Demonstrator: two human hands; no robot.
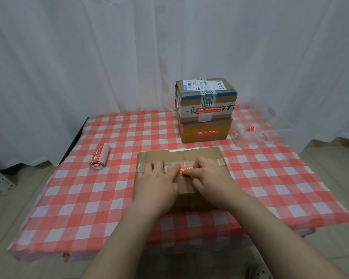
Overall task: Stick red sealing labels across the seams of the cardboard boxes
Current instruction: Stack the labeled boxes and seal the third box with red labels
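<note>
Where the red-and-white checked tablecloth point(85, 198) lies nearest the person, item one: a plain cardboard box point(189, 156), flat on the cloth, with clear tape along its top seam.

Item two: a red sealing label point(186, 169), lying lengthwise on that taped seam at the middle of the box top, its ends covered by fingers.

Left hand point(157, 179): forearm reaching in from below, palm down on the box top, fingers extended and slightly spread, forefinger tip pressing the label's left end. It grips nothing.

Right hand point(212, 176): forearm entering from the lower right, knuckles raised, fingers bent. Thumb and forefinger close on the label's right part, the thumb lying along its near edge, and the remaining fingers curl onto the cardboard.

Item three: two further cardboard boxes stacked at the table's far side. The upper box point(208, 93) carries a shipping slip, green-printed tape and a red label on its front face. The lower box point(206, 125) carries a red label on its front.

Item four: a roll of red labels point(99, 156), on the cloth to the left, well apart from the near box.

Item five: a clear plastic tray point(270, 137) at far right, holding red-and-white scraps.

Backdrop: a white curtain point(89, 57).
</note>
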